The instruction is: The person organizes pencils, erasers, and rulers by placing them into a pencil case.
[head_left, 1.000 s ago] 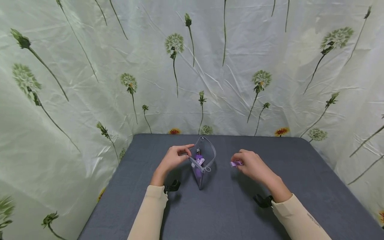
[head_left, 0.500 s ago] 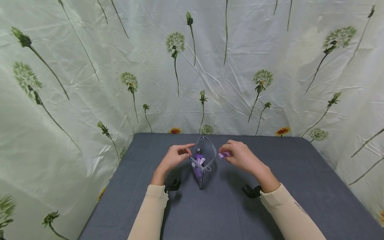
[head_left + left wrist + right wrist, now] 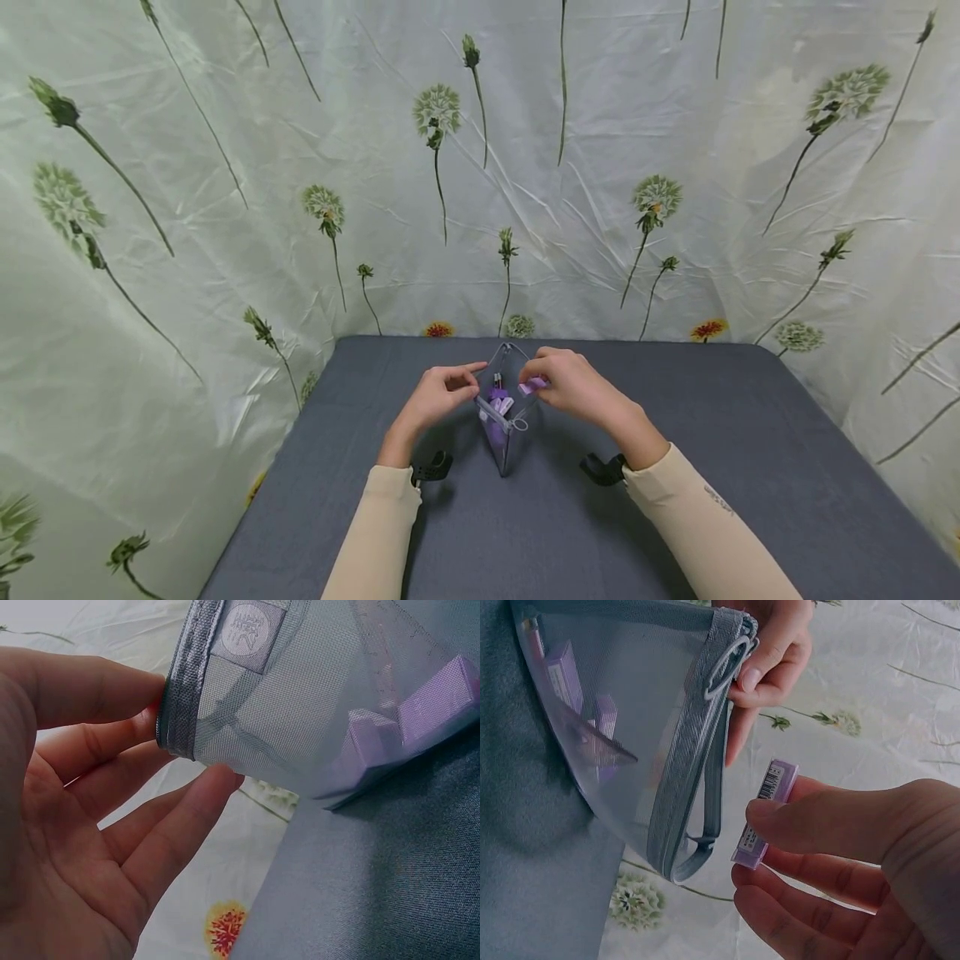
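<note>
A grey mesh zipper pouch (image 3: 656, 682) stands unzipped on the table, its mouth spread wide. My left hand (image 3: 433, 398) pinches the zipper edge (image 3: 184, 690) on the pouch's left side between thumb and fingers. My right hand (image 3: 576, 385) holds a small purple box (image 3: 774, 780) with a barcode label, pinched by thumb and fingers. In the head view that box overlaps the pouch's mouth; the right wrist view has it just outside the zipper edge. Through the mesh show several purple items, among them a box (image 3: 565, 679) and a slim stick with a metallic end (image 3: 532, 634).
A dark grey cloth covers the table (image 3: 540, 533). Behind it hangs a pale curtain (image 3: 360, 125) printed with dandelions. A ring pull (image 3: 520, 424) hangs at the pouch's near corner. Each wrist carries a black strap (image 3: 432, 467).
My right hand has moved left with the purple box, from the open table to the pouch's mouth. My left hand has kept its pinch on the pouch's edge.
</note>
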Motion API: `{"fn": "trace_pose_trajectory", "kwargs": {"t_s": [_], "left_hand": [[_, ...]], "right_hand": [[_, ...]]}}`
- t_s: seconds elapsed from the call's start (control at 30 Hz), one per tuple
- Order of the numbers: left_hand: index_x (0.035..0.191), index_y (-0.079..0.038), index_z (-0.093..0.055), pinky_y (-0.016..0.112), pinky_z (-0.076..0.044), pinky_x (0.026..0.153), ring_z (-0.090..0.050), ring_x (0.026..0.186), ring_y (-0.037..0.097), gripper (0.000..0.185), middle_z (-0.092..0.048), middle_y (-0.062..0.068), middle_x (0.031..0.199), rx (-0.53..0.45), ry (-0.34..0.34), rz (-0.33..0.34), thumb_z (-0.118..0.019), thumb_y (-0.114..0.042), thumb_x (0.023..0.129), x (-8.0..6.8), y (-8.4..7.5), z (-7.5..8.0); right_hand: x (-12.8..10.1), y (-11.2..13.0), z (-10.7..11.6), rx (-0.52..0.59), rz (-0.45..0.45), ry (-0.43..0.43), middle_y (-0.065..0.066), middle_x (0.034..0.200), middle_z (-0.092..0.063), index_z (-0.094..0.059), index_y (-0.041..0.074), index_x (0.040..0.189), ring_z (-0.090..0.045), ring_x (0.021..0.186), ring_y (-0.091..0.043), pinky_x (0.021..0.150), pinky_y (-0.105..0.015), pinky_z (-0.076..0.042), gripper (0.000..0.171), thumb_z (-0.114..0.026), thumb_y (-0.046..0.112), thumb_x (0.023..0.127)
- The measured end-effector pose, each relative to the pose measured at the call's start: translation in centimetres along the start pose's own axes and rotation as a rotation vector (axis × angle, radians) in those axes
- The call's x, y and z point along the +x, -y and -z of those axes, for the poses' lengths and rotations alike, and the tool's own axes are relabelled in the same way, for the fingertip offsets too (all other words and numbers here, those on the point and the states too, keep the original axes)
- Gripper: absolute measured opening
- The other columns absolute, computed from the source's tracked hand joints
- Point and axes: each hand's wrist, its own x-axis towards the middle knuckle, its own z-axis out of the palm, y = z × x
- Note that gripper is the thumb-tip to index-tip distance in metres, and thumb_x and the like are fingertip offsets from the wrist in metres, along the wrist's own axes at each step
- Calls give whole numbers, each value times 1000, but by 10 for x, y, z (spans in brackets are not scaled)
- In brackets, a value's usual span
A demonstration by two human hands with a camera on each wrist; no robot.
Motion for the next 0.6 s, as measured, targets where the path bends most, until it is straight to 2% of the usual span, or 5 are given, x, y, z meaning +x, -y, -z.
{"fn": "trace_pose_trajectory", "kwargs": {"t_s": [0.1,0.3,0.47,0.6], "left_hand": [[88,-6,-73,45,-53,89,-66,113,23,10,-61,-2,138,6,-8,2,-67,-9,96,0,-1,0],[93,2,-72,41,-54,88,-66,110,19,13,-61,-2,138,22,-6,10,-66,-9,96,0,0,-1],[90,-1,-72,38,-54,86,-66,111,20,12,-61,-1,139,10,-2,5,-65,-9,96,-1,0,0],[87,-7,-73,40,-53,87,-64,116,23,12,-61,1,140,3,3,1,-65,-8,96,-2,0,0]], "right_hand": [[3,1,-2,-1,5,25,5,90,-62,-78,21,98,-57,76,-9,66,-27,-50,21,-74,2,89],[7,2,-7,12,4,43,4,91,-61,-79,18,102,-59,77,-12,66,-27,-49,22,-74,0,89],[10,3,-13,29,5,51,2,96,-64,-78,16,105,-61,80,-13,67,-29,-50,28,-73,-5,87],[9,3,-16,39,-28,59,5,100,-63,-76,19,113,-58,77,-10,63,-28,-49,35,-75,-3,86]]}}
